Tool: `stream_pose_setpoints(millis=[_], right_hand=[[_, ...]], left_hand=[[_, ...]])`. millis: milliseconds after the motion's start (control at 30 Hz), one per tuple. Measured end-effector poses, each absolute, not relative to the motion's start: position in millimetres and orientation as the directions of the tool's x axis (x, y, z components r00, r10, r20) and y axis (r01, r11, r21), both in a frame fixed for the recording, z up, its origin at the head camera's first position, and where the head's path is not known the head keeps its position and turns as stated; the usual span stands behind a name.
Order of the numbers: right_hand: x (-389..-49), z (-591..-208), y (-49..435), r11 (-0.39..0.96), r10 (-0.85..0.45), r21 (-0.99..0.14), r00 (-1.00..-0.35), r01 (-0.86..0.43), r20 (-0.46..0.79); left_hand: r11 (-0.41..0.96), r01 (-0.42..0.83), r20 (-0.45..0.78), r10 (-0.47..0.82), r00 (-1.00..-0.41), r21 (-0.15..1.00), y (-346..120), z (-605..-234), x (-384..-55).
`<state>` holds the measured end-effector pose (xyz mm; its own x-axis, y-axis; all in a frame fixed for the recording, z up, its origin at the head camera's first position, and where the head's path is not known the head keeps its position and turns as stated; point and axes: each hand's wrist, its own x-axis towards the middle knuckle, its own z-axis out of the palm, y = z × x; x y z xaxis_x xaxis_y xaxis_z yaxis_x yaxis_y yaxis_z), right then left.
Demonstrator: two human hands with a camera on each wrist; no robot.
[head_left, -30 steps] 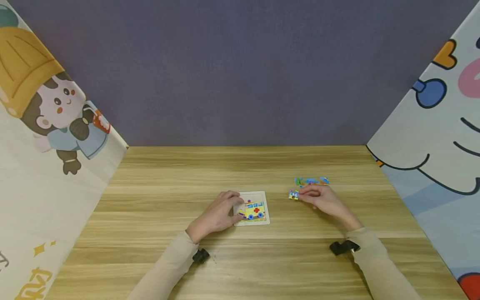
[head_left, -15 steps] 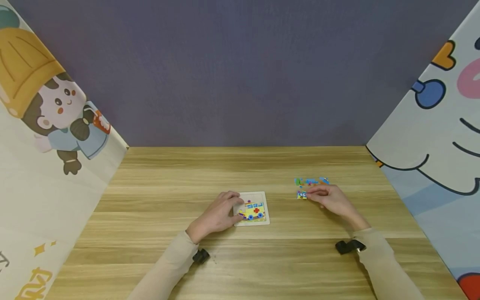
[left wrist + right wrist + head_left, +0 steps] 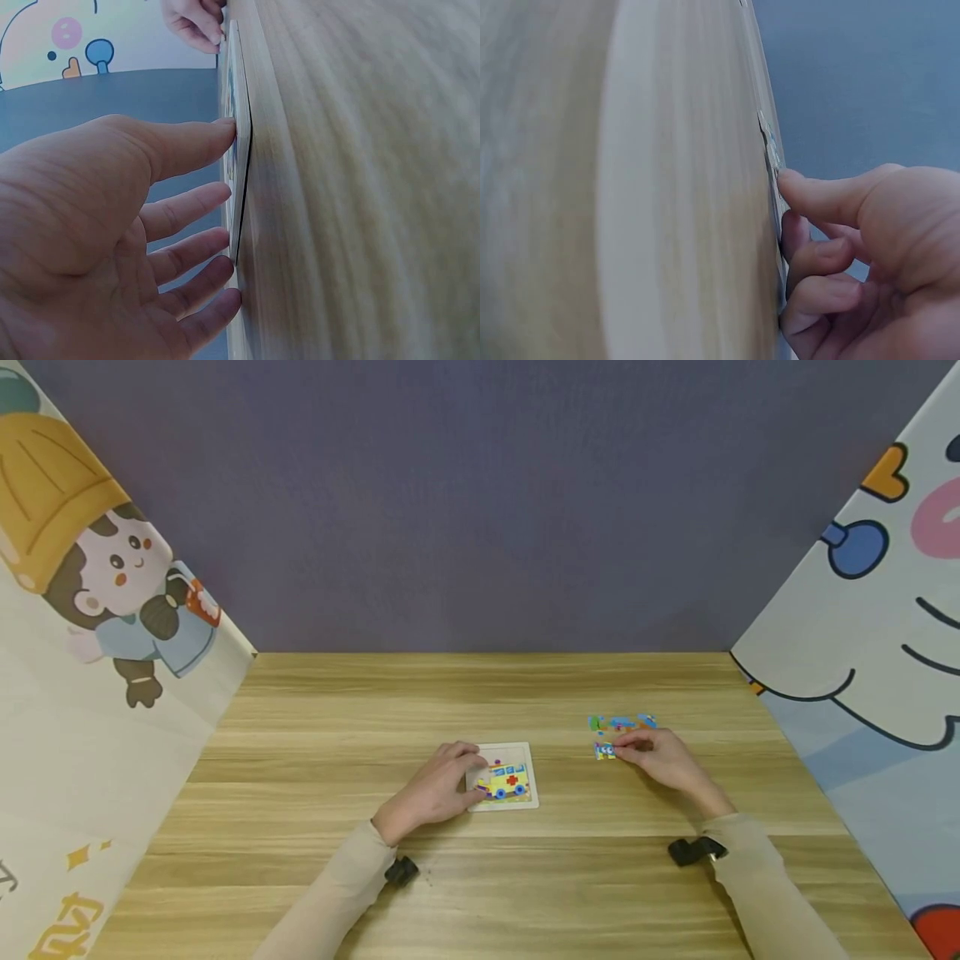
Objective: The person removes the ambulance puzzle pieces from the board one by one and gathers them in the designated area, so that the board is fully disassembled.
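Observation:
A square puzzle board [image 3: 534, 783] with a pale frame and a yellow ambulance picture lies on the table. My left hand [image 3: 433, 789] rests across its left side, thumb and fingertips touching it. In the left wrist view, the fingers of that hand [image 3: 90, 217] are spread, and the board's edge [image 3: 242, 142] is seen side-on. Off to the right, my right hand [image 3: 666, 764] pinches a small blue, white and yellow puzzle piece [image 3: 604, 750] at table level. The right wrist view has the thumb of the right hand [image 3: 885, 247] on that thin piece [image 3: 771, 141]; its underside is hidden.
Just beyond the right hand, several loose puzzle pieces [image 3: 622, 723] lie in a row on the wooden table [image 3: 480, 893]. A dark panel [image 3: 480, 510] stands at the table's back, with cartoon-printed walls at both sides.
My right hand has moved slightly right with the puzzle piece, then stayed almost in place over the last half second. The left hand and board have not visibly moved.

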<state>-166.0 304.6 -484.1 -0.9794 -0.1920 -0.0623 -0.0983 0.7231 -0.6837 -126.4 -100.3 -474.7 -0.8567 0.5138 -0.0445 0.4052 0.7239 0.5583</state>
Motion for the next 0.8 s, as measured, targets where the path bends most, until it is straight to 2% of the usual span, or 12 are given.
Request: stream_pose_setpoints(millis=[533,800], right_hand=[[-167.6,-488.4,303.6,0.727,-0.199,-0.676,-0.980,-0.124,-0.034],[-163.3,-479.4,295.1,0.722,-0.204,-0.686,-0.976,-0.097,-0.078]], left_hand=[[0.723,0.402,-0.047,0.513,-0.857,0.562,-100.6,-471.7,-125.8],[0.716,0.400,-0.048,0.515,-0.856,0.572,-100.9,-472.6,-124.7]])
